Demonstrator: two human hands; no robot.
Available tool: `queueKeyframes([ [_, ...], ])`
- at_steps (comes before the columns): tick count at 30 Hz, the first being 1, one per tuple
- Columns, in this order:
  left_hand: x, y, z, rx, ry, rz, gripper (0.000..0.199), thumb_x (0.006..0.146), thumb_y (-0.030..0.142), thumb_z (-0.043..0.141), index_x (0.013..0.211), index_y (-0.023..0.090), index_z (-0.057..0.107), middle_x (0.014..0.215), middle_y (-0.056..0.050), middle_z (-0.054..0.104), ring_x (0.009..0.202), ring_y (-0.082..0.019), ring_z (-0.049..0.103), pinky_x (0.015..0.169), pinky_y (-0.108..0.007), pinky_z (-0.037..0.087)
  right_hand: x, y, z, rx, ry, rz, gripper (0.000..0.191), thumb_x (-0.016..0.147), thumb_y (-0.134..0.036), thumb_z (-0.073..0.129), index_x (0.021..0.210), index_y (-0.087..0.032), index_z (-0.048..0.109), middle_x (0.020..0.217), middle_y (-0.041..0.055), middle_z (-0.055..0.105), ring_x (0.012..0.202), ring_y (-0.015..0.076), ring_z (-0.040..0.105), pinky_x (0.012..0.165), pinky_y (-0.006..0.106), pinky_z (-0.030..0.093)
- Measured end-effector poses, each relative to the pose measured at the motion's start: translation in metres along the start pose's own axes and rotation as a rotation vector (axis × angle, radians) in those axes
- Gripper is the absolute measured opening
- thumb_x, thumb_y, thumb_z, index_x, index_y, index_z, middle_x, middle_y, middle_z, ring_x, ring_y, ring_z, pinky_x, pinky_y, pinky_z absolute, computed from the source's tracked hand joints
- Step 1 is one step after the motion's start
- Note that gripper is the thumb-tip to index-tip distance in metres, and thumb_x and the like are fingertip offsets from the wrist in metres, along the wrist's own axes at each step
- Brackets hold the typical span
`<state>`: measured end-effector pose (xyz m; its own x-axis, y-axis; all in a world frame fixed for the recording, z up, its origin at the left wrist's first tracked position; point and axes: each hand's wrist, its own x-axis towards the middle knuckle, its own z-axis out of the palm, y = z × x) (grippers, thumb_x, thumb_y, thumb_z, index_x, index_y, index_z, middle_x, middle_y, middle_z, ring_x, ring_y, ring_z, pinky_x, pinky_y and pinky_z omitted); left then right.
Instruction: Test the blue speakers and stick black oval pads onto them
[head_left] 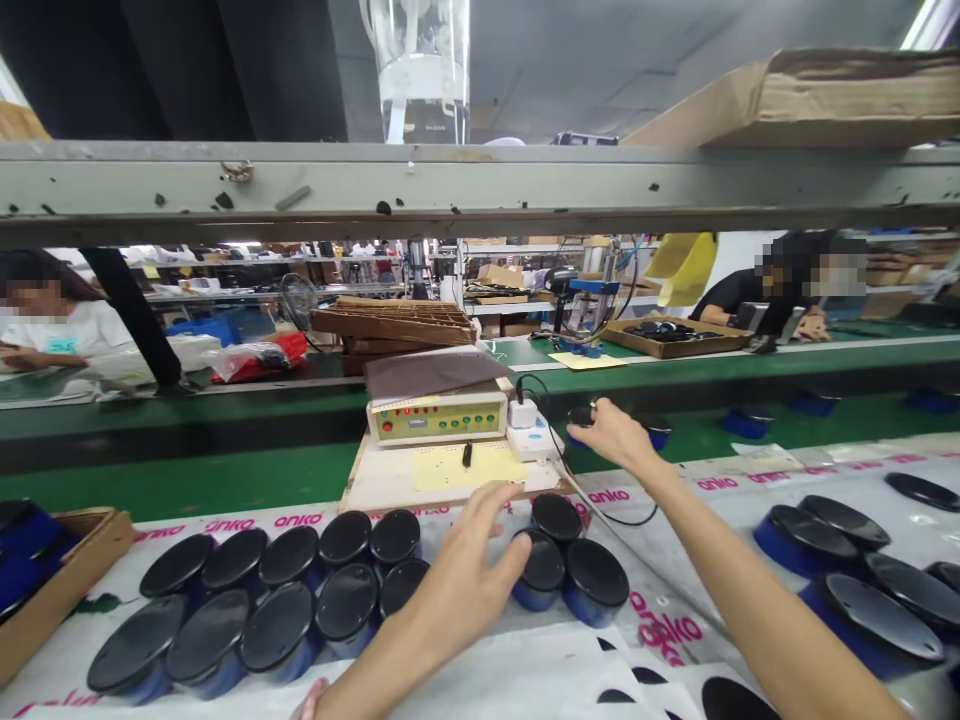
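Note:
My right hand (pixel 616 436) reaches over the green belt, its thumb and fingers closed on a round blue part with a black top (pixel 580 418). My left hand (pixel 471 565) is open, thumb and fingers spread, above the sheeted bench. Close to its thumb stands a black-topped blue part (pixel 541 566), grouped with two more, a back one (pixel 556 517) and a right one (pixel 596 575). Whether the thumb touches it I cannot tell. Left of this hand, several like parts (pixel 277 625) stand in two rows. Fingertips of another hand (pixel 311 698) show below my left forearm.
A control box (pixel 439 418) with lit indicators and a white plug adapter (pixel 523 412) with cables stand ahead. More parts sit on the belt (pixel 247 475) and at right (pixel 870 620). A cardboard box (pixel 75 590) is at left. A metal beam (pixel 510 185) crosses above. People work across the belt.

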<state>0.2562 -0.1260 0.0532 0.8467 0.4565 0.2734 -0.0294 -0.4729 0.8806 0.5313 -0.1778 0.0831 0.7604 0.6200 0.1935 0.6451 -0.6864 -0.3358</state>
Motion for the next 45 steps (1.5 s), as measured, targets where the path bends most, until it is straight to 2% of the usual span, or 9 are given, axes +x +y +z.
queueKeyframes([
  [5,-0.008,0.028,0.002,0.183,0.238,0.194,0.057,0.082,0.03,0.06,0.134,0.037,0.038,0.148,-0.004,0.016,0.137,-0.029,0.014,0.11,-0.05,0.017,-0.086,-0.057,-0.047,0.232,0.079,-0.19,0.044,0.073,-0.065,0.051,0.079,-0.024,0.038,0.066,-0.0007,0.058,0.053,0.016,0.05,0.049,0.026,0.035],
  [7,-0.011,0.03,0.004,0.149,0.323,0.277,0.078,0.071,0.031,0.073,0.136,0.038,0.031,0.144,-0.006,0.021,0.134,-0.03,0.021,0.109,-0.05,0.02,-0.124,-0.077,-0.052,0.372,0.04,-0.364,0.036,0.077,-0.055,0.053,0.075,-0.024,0.034,0.061,-0.0043,0.053,0.05,0.0135,0.046,0.046,0.024,0.034],
  [11,-0.007,0.029,-0.009,-0.184,0.469,0.214,0.063,0.065,0.025,0.077,0.12,0.031,0.048,0.123,-0.005,0.047,0.118,-0.025,0.045,0.104,-0.042,0.033,-0.159,-0.082,-0.055,0.573,-0.184,-0.601,0.025,0.089,-0.046,0.042,0.079,-0.024,0.039,0.072,-0.0018,0.054,0.06,0.0137,0.049,0.052,0.024,0.039],
  [16,0.004,0.039,-0.033,-0.971,0.315,-0.168,0.03,0.081,0.034,0.06,0.107,0.018,0.058,0.105,-0.007,0.064,0.094,-0.021,0.061,0.088,-0.041,0.049,-0.152,-0.065,-0.058,0.585,-0.248,-0.74,0.021,0.096,-0.035,0.033,0.091,-0.025,0.05,0.087,0.0013,0.059,0.079,0.0154,0.056,0.069,0.025,0.045],
  [21,0.001,0.048,-0.028,-1.204,0.146,-0.273,0.028,0.086,0.032,0.05,0.099,0.012,0.064,0.097,-0.01,0.069,0.087,-0.021,0.064,0.083,-0.04,0.054,-0.15,-0.068,-0.045,0.51,0.056,-0.903,0.012,0.093,-0.024,0.044,0.087,-0.022,0.054,0.076,0.0001,0.061,0.064,0.0131,0.056,0.058,0.024,0.04],
  [28,0.0,0.044,-0.021,-0.952,0.126,-0.169,0.04,0.077,0.049,0.063,0.104,0.02,0.059,0.105,-0.007,0.065,0.093,-0.021,0.062,0.084,-0.036,0.051,-0.156,-0.064,-0.047,0.329,0.203,-0.891,0.023,0.092,-0.026,0.047,0.07,-0.021,0.049,0.059,-0.0013,0.054,0.049,0.0117,0.046,0.049,0.026,0.03],
  [37,-0.004,0.046,-0.028,-0.406,0.238,0.122,0.045,0.07,0.029,0.074,0.108,0.024,0.051,0.102,-0.001,0.061,0.094,-0.017,0.057,0.084,-0.026,0.043,-0.162,-0.065,-0.038,0.247,0.354,-0.941,0.024,0.091,-0.02,0.045,0.067,-0.021,0.044,0.055,-0.0008,0.048,0.046,0.0124,0.043,0.046,0.029,0.026],
  [41,-0.007,0.047,-0.038,-0.131,0.253,0.206,0.06,0.071,0.026,0.074,0.123,0.03,0.046,0.119,-0.003,0.053,0.11,-0.021,0.051,0.094,-0.031,0.038,-0.153,-0.069,-0.038,0.449,0.155,-0.882,0.017,0.091,-0.019,0.044,0.075,-0.022,0.049,0.063,-0.0003,0.055,0.054,0.013,0.05,0.05,0.026,0.035],
  [45,-0.006,0.045,-0.04,0.288,0.295,0.481,0.067,0.072,0.017,0.071,0.13,0.035,0.043,0.128,-0.005,0.045,0.122,-0.025,0.041,0.104,-0.038,0.03,-0.141,-0.071,-0.037,0.634,-0.173,-0.742,0.01,0.09,-0.024,0.046,0.1,-0.025,0.05,0.087,0.0004,0.061,0.07,0.0143,0.056,0.059,0.024,0.044],
])
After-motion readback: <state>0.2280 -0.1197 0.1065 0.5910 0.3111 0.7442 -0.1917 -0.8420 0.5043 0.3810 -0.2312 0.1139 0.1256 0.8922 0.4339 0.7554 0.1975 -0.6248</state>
